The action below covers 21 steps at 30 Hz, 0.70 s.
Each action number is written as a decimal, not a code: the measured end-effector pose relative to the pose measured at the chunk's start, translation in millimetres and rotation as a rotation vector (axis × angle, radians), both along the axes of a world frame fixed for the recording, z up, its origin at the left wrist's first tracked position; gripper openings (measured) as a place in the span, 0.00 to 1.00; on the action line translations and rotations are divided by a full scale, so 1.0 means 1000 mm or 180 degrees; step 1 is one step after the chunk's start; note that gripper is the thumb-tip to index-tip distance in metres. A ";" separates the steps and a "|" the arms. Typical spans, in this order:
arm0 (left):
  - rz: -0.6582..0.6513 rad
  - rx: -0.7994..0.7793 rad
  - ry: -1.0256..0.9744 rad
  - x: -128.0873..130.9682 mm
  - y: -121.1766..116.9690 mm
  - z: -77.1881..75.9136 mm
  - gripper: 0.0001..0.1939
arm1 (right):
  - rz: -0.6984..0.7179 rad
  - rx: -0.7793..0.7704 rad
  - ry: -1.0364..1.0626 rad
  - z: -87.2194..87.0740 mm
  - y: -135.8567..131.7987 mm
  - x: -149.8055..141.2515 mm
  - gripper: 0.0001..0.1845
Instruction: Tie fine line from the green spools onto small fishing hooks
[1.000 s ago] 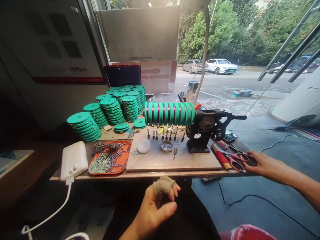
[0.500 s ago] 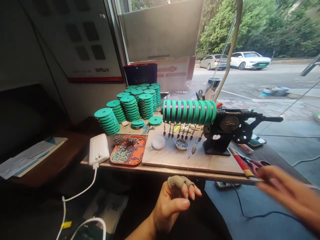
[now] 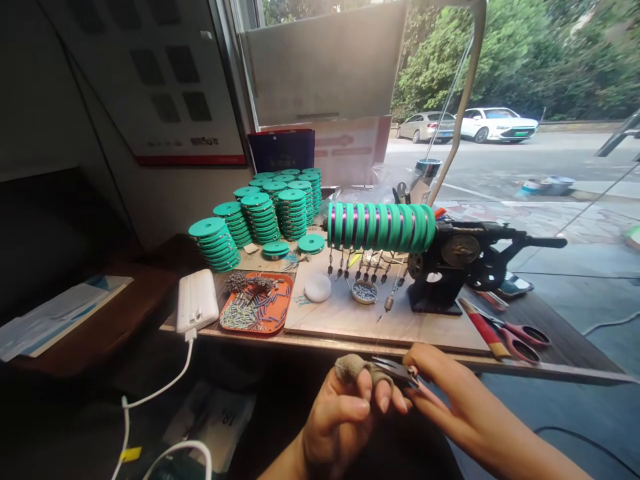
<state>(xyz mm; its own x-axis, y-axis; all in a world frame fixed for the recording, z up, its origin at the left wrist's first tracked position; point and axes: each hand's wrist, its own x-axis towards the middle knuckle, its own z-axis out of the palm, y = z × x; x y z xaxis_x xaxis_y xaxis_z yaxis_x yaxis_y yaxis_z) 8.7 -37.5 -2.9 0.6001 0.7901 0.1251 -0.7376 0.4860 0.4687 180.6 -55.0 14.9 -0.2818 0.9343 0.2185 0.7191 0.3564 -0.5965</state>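
At a wooden worktable (image 3: 583, 358) facing a daylit road (image 3: 475, 160), grips pliers (image 3: 396, 371) in the right hand (image 3: 434, 379), in front of the table's near edge. Points the jaws toward the half-curled left hand (image 3: 343, 407), close by its cloth wrap (image 3: 352, 366); cannot tell whether pinching anything there. Has red-handled scissors (image 3: 519, 342) on the tabletop, right of both hands. Faces, beyond the hands, a small bowl (image 3: 365, 302) of grey pellets (image 3: 365, 290) and a black machine (image 3: 460, 249) bearing a row of green spools (image 3: 383, 226). Has an orange tray (image 3: 273, 327), a white power bank (image 3: 197, 301) and green spool stacks (image 3: 261, 221) farther left.
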 end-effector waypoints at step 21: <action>0.0503 0.2183 0.1628 -0.011 0.020 -0.004 0.14 | -0.1527 -0.0785 0.0018 -0.007 -0.015 0.107 0.15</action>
<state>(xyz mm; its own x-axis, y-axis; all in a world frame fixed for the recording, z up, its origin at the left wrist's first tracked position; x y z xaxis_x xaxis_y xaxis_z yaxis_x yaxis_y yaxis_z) -2.3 -17.9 -6.9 0.6024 0.7179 0.3489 -0.3915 -0.1152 0.9129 287.9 -70.0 7.7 0.1897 0.9816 -0.0233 0.7632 -0.1623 -0.6254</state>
